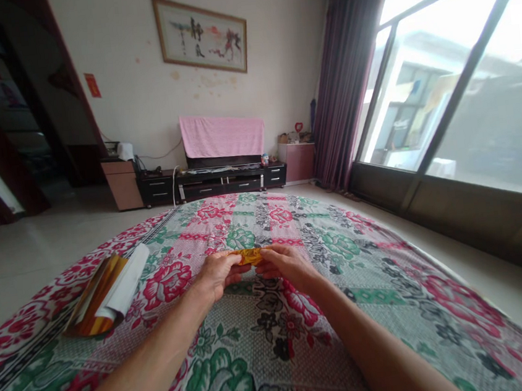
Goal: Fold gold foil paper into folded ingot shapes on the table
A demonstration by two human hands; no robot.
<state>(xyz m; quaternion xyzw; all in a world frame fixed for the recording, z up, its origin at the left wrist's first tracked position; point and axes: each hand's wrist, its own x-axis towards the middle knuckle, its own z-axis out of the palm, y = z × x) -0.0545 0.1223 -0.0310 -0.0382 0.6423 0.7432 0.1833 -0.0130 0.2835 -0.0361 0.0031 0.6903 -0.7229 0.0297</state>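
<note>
Bundle [251, 257] of yellow material, probably folded or crumpled paper, looks light, soft and easily creased, perhaps a little slick; a gentle pinch at its two ends should suit it better than a squeeze in the middle. It sits directly between the hands, above the flowered cloth [224, 380], with the left hand [220, 271] pinching its left end and the right hand [287, 262] pinching its right, thumbs uppermost, fingers below. Sheets [107, 292] lie well apart, to the left.
</note>
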